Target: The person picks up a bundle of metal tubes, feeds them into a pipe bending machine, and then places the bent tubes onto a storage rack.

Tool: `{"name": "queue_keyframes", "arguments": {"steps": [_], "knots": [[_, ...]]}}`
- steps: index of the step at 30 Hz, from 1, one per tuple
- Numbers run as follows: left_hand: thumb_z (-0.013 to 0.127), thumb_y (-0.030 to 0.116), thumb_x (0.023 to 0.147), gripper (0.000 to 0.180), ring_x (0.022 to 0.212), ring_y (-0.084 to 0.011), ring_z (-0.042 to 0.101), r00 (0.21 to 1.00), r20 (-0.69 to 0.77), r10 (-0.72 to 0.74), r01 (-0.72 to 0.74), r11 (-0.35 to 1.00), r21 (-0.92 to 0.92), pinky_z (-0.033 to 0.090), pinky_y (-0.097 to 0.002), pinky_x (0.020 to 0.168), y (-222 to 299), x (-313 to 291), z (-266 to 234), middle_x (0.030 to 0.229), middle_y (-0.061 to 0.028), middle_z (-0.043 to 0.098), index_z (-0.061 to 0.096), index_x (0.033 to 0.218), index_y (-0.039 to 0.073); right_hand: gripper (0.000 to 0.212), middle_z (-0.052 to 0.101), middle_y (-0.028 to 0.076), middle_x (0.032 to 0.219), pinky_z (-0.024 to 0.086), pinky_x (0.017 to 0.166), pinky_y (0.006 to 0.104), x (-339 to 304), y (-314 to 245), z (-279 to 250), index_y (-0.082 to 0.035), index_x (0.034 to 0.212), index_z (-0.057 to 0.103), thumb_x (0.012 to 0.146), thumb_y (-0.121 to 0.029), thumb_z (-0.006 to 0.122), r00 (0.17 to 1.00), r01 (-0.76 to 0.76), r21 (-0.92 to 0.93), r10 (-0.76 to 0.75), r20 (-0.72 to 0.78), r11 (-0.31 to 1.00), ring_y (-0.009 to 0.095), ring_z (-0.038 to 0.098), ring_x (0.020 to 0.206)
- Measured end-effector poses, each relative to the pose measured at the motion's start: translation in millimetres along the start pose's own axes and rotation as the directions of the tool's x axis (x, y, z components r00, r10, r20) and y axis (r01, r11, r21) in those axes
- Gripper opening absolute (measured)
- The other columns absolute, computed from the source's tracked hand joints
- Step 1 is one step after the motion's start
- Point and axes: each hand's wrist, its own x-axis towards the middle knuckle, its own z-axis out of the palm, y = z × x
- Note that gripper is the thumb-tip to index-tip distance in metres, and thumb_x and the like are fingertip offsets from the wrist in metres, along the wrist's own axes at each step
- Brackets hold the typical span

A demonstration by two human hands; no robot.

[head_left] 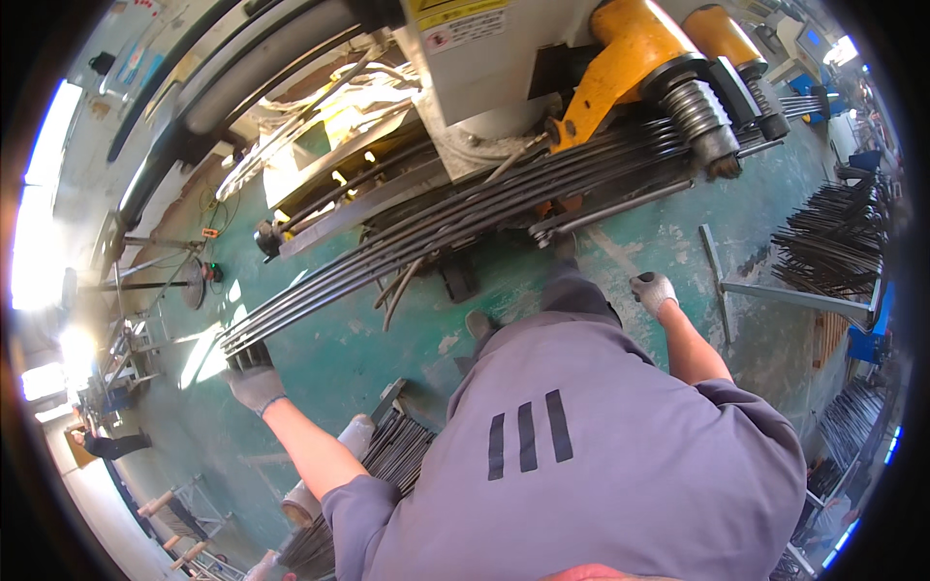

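Steadying the metal rods [426,228], across the machine [475,77] below its orange arm [601,82], seemed the step. Your left hand [257,385] grasped their left ends; your right hand [654,292] was curled, apparently empty. The next move likely called for even support.

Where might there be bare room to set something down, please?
Green floor shows bare between the long rods, left hand and shirt, and between the right hand and metal frame. It is crowded at lower left, with a roll and rod pile, and at far right, with a rod stack.
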Motion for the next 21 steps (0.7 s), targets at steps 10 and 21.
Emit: {"name": "queue_keyframes", "arguments": {"steps": [10,21], "knots": [[0.045,0.045,0.107,0.049,0.126,-0.0371,0.061,0.878,-0.049,-0.477,0.478,0.865,0.155,0.049,-0.0556,0.109,-311,-143,31,0.134,-0.0147,0.066,0.063,0.124,0.002,0.043,0.076,0.013,0.111,0.055,0.09,0.0389,151,0,-61,-0.003,0.124,0.073,0.095,-0.035,0.07,0.965,0.13,-0.336,-0.041,0.26,0.933,0.028,0.072,0.1],[0.072,0.016,0.097,0.043,0.118,-0.0286,0.069,0.888,0.111,-0.446,0.319,0.771,0.551,0.056,-0.0389,0.101,-358,-235,166,0.13,-0.0152,0.071,0.058,0.133,-0.002,0.034,0.075,0.015,0.115,0.053,0.091,0.0391,277,32,-75,-0.005,0.122,0.069,0.096,-0.028,0.065,0.813,0.581,-0.476,-0.453,0.365,0.66,0.029,0.071,0.104]]}}
